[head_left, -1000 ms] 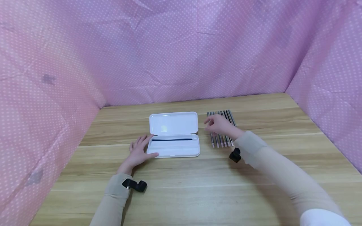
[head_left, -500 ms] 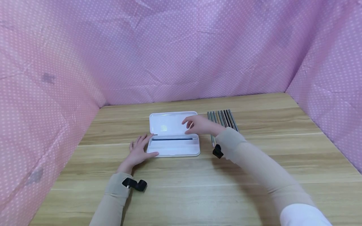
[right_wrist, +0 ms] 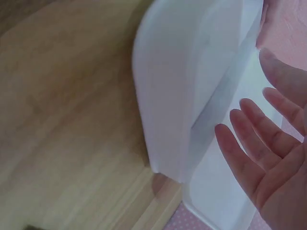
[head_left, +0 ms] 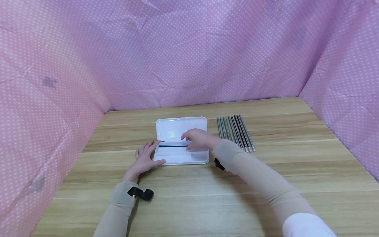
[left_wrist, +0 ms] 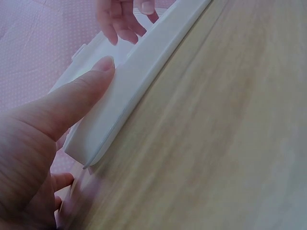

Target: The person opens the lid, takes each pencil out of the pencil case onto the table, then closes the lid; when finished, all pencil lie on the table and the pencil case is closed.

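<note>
A: Where is the white pencil case (head_left: 181, 141)?

B: Open on the wooden tabletop (head_left: 207, 191), lid laid back toward the pink dotted cloth (head_left: 189, 49). One dark pencil (head_left: 174, 146) lies along the far edge of its tray.

A: And the left hand (head_left: 145, 159)?

B: It rests flat beside the case's left end. Fingers are straight, and the thumb (left_wrist: 72, 103) presses against the case's side wall. So the grip is open, only steadying, with nothing pinched.

A: The right hand (head_left: 196, 139)?

B: It hovers over the tray, right above the pencil's right half. In the right wrist view the fingers (right_wrist: 249, 143) are spread and relaxed over the white plastic. That grip is wide and holds nothing I can see. Whether a fingertip touches the pencil, I cannot tell.

A: Anything else nearby?

B: A row of pencils (head_left: 235, 132) lies side by side to the right of the case, well clear of both hands.
</note>
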The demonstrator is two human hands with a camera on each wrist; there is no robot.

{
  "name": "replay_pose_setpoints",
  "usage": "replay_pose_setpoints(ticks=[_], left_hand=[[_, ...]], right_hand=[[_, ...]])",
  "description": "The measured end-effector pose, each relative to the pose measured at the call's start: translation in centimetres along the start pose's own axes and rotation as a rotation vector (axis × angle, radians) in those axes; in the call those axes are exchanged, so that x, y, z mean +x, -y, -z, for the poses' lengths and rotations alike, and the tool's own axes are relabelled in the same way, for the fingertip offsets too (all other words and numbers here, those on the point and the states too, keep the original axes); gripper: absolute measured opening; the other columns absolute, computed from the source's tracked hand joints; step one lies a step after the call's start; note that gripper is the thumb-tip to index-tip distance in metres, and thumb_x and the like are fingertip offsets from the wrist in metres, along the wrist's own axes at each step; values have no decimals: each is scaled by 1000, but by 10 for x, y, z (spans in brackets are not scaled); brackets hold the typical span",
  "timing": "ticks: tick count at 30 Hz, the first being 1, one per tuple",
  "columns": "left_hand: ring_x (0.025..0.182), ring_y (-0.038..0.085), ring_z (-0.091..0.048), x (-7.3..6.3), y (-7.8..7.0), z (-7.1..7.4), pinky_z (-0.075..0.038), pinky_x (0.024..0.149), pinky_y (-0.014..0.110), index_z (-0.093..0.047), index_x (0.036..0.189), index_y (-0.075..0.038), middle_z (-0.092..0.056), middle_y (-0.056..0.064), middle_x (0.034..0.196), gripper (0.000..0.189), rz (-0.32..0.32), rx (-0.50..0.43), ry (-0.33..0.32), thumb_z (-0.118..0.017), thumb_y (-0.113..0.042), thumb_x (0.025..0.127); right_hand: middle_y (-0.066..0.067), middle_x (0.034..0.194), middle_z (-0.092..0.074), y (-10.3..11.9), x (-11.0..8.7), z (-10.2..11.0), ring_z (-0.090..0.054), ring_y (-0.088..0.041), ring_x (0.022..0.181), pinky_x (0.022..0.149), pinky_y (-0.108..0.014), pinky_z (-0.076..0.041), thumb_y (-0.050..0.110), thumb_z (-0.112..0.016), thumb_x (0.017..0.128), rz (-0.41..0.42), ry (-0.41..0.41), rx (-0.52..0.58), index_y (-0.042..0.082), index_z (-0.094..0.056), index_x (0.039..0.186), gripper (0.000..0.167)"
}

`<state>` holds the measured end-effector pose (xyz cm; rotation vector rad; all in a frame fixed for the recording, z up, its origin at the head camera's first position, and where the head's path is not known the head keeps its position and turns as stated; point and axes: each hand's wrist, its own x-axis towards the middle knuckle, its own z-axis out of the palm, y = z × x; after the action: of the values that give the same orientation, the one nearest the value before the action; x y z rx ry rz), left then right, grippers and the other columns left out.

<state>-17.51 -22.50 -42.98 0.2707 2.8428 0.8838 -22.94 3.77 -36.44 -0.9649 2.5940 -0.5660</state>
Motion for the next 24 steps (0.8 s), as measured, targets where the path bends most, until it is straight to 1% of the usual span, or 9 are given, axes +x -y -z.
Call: replay_pose_setpoints(ticks=[4,12,19,24], left_hand=[[141,45,-6,1,1,0,8,106,66,-32,148,-22,-17,23,155,87,-1,6,-2,-74,-49,76],[141,46,-5,0,1,-1,8,106,66,-32,148,-23,-17,23,155,87,2,15,-1,-74,-49,77],[141,46,-4,0,1,-1,9,106,66,-31,148,-22,-17,23,155,87,0,13,1,-74,-48,77],[141,46,-4,0,0,-1,9,106,66,-31,148,-22,-17,23,155,87,-1,11,0,-74,-48,77]], right_hand=[[-8,117,-64,0,-1,-4,-58,-21,108,98,-36,-44,17,-74,83,-4,-5,-28,9,-59,125,46],[-8,116,-63,-1,-3,-9,-59,-21,107,98,-34,-44,18,-77,79,40,-26,-38,7,-62,121,46],[-7,109,-66,-4,-1,-13,-60,-20,102,96,-34,-46,14,-71,85,72,-39,-82,7,-64,119,35],[-5,107,-69,-4,-2,-13,-61,-19,101,95,-34,-46,13,-70,85,63,-58,-119,7,-65,117,32]])
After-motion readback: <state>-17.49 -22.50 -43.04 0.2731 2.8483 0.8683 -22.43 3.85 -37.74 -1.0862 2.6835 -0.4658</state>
